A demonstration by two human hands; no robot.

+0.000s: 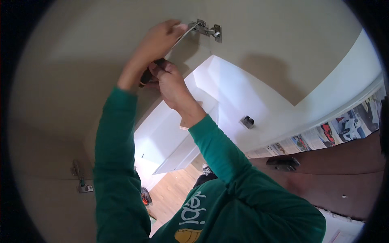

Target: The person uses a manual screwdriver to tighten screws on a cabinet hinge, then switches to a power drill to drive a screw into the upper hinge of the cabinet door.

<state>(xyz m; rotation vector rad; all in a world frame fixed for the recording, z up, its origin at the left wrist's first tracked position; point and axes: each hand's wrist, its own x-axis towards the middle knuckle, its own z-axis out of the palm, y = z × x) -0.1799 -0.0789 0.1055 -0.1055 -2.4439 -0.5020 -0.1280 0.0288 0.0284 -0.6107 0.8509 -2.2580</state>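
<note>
A metal cabinet hinge is fixed where two pale panels meet, high in the view. My right hand is closed around the dark handle of a screwdriver. Its thin shaft slants up to the right, and the tip meets the hinge. Beside the shaft, my left hand has its fingers curled together, with the fingertips close to the near end of the hinge. Whatever those fingers pinch is hidden behind them. Part of the screwdriver handle is covered by my wrist and fingers.
A second hinge sits on the panel at lower left. A white drawer-like box stands below my arms. A dark fitting is on the white surface. To the right lie a strip of printed pictures and a black object.
</note>
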